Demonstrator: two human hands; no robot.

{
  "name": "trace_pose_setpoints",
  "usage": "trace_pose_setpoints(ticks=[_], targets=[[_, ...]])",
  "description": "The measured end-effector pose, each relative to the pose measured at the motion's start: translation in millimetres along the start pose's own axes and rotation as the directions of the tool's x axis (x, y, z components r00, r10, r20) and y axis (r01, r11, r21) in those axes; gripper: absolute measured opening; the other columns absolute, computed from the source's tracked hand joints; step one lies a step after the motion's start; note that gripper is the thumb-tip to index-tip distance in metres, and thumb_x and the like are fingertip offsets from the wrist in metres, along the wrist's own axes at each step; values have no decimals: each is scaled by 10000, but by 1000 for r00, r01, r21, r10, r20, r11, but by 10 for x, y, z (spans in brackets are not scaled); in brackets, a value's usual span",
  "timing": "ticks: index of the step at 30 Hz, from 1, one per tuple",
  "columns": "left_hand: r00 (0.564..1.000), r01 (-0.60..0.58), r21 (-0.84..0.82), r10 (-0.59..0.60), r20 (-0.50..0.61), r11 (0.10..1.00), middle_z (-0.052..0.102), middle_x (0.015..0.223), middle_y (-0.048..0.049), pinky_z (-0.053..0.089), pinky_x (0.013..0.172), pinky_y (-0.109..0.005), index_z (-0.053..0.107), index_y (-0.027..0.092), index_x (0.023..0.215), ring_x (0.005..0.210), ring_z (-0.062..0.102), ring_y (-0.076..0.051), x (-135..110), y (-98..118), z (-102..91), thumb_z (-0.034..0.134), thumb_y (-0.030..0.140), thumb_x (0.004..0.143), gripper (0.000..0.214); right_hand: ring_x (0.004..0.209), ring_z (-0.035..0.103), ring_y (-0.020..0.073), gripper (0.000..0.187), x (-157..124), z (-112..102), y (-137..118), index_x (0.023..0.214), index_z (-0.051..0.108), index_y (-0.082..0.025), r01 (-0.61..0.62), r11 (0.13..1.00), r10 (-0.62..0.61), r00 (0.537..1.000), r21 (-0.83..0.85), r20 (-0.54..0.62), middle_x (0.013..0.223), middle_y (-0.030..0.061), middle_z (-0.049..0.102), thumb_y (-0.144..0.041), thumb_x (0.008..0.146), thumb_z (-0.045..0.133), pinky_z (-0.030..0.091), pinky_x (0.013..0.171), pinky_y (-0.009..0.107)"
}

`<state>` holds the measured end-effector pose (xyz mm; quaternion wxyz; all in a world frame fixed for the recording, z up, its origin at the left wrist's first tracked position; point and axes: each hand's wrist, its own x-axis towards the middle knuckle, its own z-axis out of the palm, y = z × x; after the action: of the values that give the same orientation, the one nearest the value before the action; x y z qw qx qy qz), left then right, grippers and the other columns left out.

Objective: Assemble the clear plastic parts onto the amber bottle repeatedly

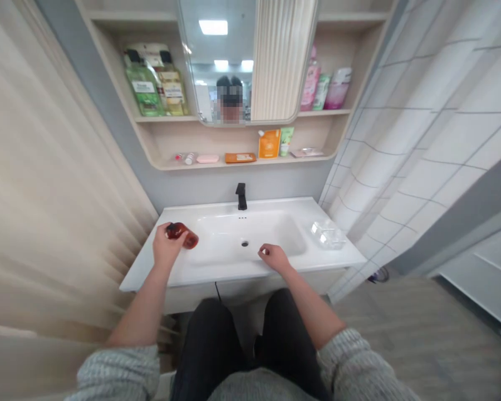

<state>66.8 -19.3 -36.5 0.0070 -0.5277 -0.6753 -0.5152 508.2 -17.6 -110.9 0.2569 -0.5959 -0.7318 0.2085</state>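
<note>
My left hand (166, 245) is closed round a small dark red bottle (184, 235) with a black cap, held tilted over the left side of the white sink counter (150, 267). Over the front rim of the basin (242, 236), near the drain, my right hand (274, 257) rests with its fingers curled and nothing visible in them. A black faucet (241, 196) stands at the back of the basin.
A clear plastic dish (328, 234) sits on the counter's right side. Shelves above hold green bottles (144, 83), pink bottles (313, 83), an orange pouch (269, 143) and small packets. A mirror (234, 55) hangs in the middle. A tiled wall is at the right, a ribbed panel at the left.
</note>
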Motion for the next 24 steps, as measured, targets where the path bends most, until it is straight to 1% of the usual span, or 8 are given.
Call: trace_pose_setpoints(ticks=[2, 4, 7, 10, 13, 17, 21, 24], targets=[[999, 2, -158, 5, 43, 987, 733, 1297, -117, 635, 1062, -502, 599, 230, 1363, 1197, 744, -312, -292, 257, 185, 921, 467, 777, 709, 805, 657, 194, 282, -25, 16, -17, 1179, 805, -246, 54, 994, -54, 999, 90, -6, 915, 22, 775, -360, 925, 761, 488, 799, 303], [990, 39, -322, 7, 141, 946, 726, 1324, -126, 671, 982, -461, 577, 252, 1364, 1216, 751, -302, -628, 521, 409, 910, 423, 795, 682, 926, 690, 214, 574, -62, 46, -76, 1406, 715, -270, 142, 957, -140, 990, 254, -28, 1198, 65, 786, -416, 865, 841, 551, 860, 341], [965, 93, -453, 32, 262, 887, 709, 1379, -132, 678, 974, -428, 570, 282, 1358, 1255, 745, -284, -1067, 854, 716, 907, 405, 818, 648, 1247, 695, 291, 976, -111, 107, -253, 1636, 518, -315, 254, 831, -276, 961, 495, -29, 1593, 139, 620, -481, 772, 941, 612, 944, 405], [939, 76, -480, 99, 329, 874, 707, 1379, -132, 662, 1032, -470, 575, 273, 1363, 1265, 738, -290, -1260, 1053, 883, 920, 357, 807, 660, 1358, 677, 336, 1015, -103, 153, -451, 1647, 502, -300, 303, 776, -360, 933, 553, -5, 1594, 142, 632, -445, 754, 962, 599, 1071, 461], [885, -2, -460, 216, 412, 888, 699, 1402, -129, 661, 1034, -471, 597, 266, 1367, 1273, 729, -282, -1185, 1128, 896, 831, 347, 908, 521, 1227, 741, 314, 837, -37, 184, -534, 1566, 583, -281, 294, 819, -328, 944, 493, -19, 1420, 100, 749, -358, 795, 900, 591, 1103, 481], [836, -154, -378, 324, 443, 913, 742, 1255, -99, 663, 974, -418, 688, 250, 1203, 1141, 746, -245, -912, 1146, 809, 628, 316, 1051, 177, 1298, 708, 346, 864, 44, 266, -436, 1511, 619, -261, 297, 865, -258, 955, 404, -149, 1470, 121, 718, -306, 706, 931, 542, 1177, 534], [773, -278, -215, 351, 529, 936, 764, 1196, -99, 609, 1030, -424, 746, 234, 1178, 1062, 750, -249, -726, 1180, 752, 635, 217, 1016, 197, 1349, 685, 357, 874, 66, 364, -304, 1507, 617, -270, 296, 864, -242, 953, 408, -180, 1488, 130, 700, -266, 689, 925, 515, 1206, 556], [710, -359, -123, 356, 608, 925, 778, 1076, -108, 577, 989, -402, 778, 220, 1047, 1036, 746, -270, -670, 1243, 728, 650, 307, 1044, 155, 1339, 688, 350, 866, 67, 389, -263, 1504, 610, -266, 308, 849, -257, 951, 430, -173, 1481, 131, 700, -239, 693, 913, 516, 1204, 547]])
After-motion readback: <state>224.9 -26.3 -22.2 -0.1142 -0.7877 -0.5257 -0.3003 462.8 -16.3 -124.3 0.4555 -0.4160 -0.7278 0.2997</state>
